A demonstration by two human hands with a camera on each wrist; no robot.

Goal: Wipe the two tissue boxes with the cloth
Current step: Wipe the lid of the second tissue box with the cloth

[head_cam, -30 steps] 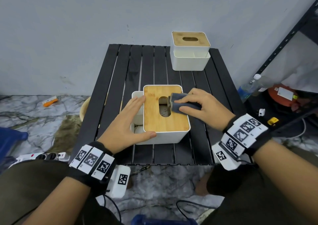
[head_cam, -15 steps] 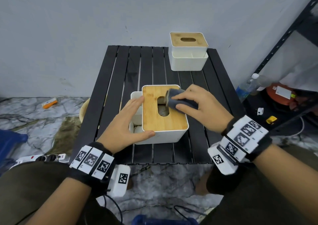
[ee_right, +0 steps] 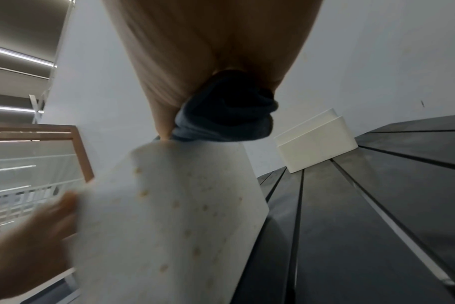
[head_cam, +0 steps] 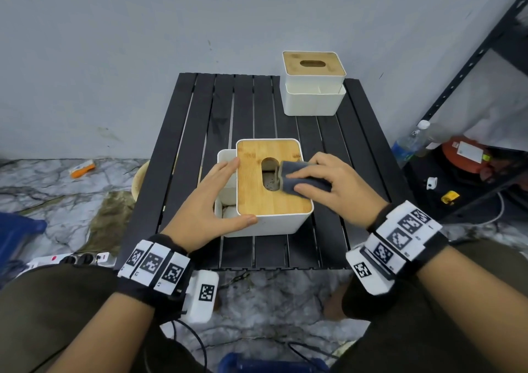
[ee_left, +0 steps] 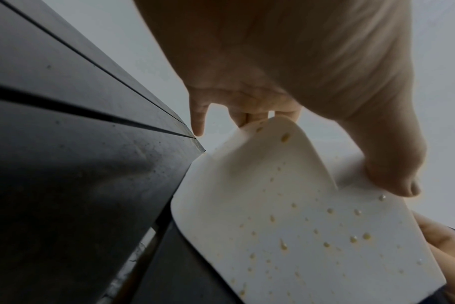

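Observation:
The near tissue box (head_cam: 257,184), white with a bamboo lid, stands mid-table; yellowish droplets speckle its white walls (ee_left: 286,226) (ee_right: 169,205). My right hand (head_cam: 294,184) holds a bunched dark grey cloth (head_cam: 291,168) (ee_right: 226,115) between fingers and thumb, pressed on the lid just right of the slot. My left hand (head_cam: 231,192) braces the box, with straight fingers along its left side compartment and the thumb on the front wall. A second tissue box (head_cam: 313,84) (ee_right: 314,144) stands at the table's far right corner, untouched.
The black slatted table (head_cam: 183,172) stands against a grey wall. A black metal shelf (head_cam: 457,87) rises at the right, with a water bottle (head_cam: 405,144) and clutter beside it. A power strip (head_cam: 71,258) lies on the marble floor at left.
The right hand slid the cloth a little away along the lid beside the slot, then back toward me. The left hand and the box stayed put.

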